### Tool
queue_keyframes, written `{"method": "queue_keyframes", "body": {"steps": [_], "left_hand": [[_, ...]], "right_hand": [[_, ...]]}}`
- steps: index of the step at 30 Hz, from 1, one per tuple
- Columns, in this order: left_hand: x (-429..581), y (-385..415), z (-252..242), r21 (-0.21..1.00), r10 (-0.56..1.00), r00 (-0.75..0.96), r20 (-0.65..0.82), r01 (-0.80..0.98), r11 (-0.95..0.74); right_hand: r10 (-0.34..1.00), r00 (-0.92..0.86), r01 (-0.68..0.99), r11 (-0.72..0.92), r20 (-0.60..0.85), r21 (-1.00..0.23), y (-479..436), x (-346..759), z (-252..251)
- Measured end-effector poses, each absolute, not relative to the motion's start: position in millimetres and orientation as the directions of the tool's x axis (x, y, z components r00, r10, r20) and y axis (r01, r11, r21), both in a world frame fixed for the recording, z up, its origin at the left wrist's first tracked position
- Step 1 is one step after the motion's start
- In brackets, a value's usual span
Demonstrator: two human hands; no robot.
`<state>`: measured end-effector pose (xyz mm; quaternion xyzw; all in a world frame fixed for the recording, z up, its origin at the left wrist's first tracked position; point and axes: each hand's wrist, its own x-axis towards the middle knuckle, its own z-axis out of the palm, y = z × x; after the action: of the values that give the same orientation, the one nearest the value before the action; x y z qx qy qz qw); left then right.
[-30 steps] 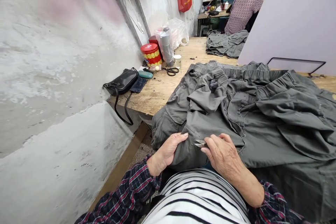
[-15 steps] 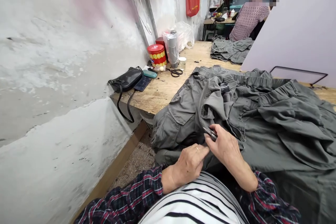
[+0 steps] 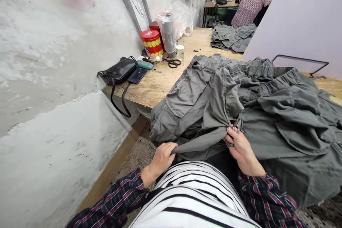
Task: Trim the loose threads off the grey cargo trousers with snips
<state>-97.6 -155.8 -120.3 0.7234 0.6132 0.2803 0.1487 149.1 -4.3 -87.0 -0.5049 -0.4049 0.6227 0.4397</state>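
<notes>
Grey-green trousers [image 3: 184,101] with an elastic waistband and patch pockets lie over the near table edge. My left hand [image 3: 162,157] is closed on a fold of their cloth at the lower left. A strip of that cloth runs taut across to my right hand [image 3: 240,148], whose thumb and fingers pinch it beside a seam. Small metal thread snips [image 3: 237,124] sit in the same right hand, blades pointing up and away from me. Part of the snips is hidden by the fingers. More grey-green trousers [image 3: 291,114] spread out to the right.
On the wooden table [image 3: 157,91], a black bag [image 3: 121,71], a phone [image 3: 137,75], black scissors [image 3: 173,63], a red tin [image 3: 151,44] and a glass jar [image 3: 180,52] stand along the wall. Folded garments [image 3: 232,37] lie farther back. A person [image 3: 252,3] sits beyond, near a pale panel [image 3: 299,17].
My hands have moved apart, the left going left and the right going right, and cloth is now stretched between them. The snips have turned to point upward. The view has tilted down.
</notes>
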Motion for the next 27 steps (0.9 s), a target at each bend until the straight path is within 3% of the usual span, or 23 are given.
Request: {"method": "queue_keyframes", "body": {"steps": [3,6,10,15,20,22,24,26,27], "left_hand": [[-101,-170,-113,0.519,0.876,0.294,0.383,0.716,-0.467],[-98,-179,-94,0.437,0.794,0.45,0.409,0.668,-0.603],[-99,-178,-75,0.515,0.822,0.474,0.314,0.642,-0.568],[-107,-179,-70,0.646,0.907,0.392,0.154,0.654,-0.393],[-111,-181,-65,0.616,0.916,0.362,0.172,0.686,-0.387],[-118,-182,-61,0.594,0.934,0.289,0.212,0.72,-0.358],[-133,-185,-53,0.537,0.946,0.074,0.315,0.808,-0.242],[-152,-188,-44,0.493,0.864,-0.205,0.46,0.868,-0.056],[-162,-189,-40,0.495,0.828,-0.252,0.501,0.868,-0.036]], "right_hand": [[0.944,-0.116,-0.268,-0.328,-0.308,-0.906,-5,147,-81],[0.932,-0.129,-0.338,-0.362,-0.338,-0.869,-5,144,-78],[0.911,-0.168,-0.372,-0.413,-0.378,-0.831,-5,141,-76],[0.879,-0.204,-0.406,-0.476,-0.431,-0.78,-5,141,-69],[0.852,-0.242,-0.431,-0.523,-0.464,-0.736,0,139,-57],[0.871,-0.242,-0.423,-0.491,-0.427,-0.761,-1,133,-46],[0.893,-0.28,-0.412,-0.442,-0.351,-0.796,-6,123,-29],[0.896,-0.376,-0.351,-0.374,-0.237,-0.858,-12,114,-9],[0.884,-0.433,-0.277,-0.317,-0.177,-0.907,-13,112,-1]]}}
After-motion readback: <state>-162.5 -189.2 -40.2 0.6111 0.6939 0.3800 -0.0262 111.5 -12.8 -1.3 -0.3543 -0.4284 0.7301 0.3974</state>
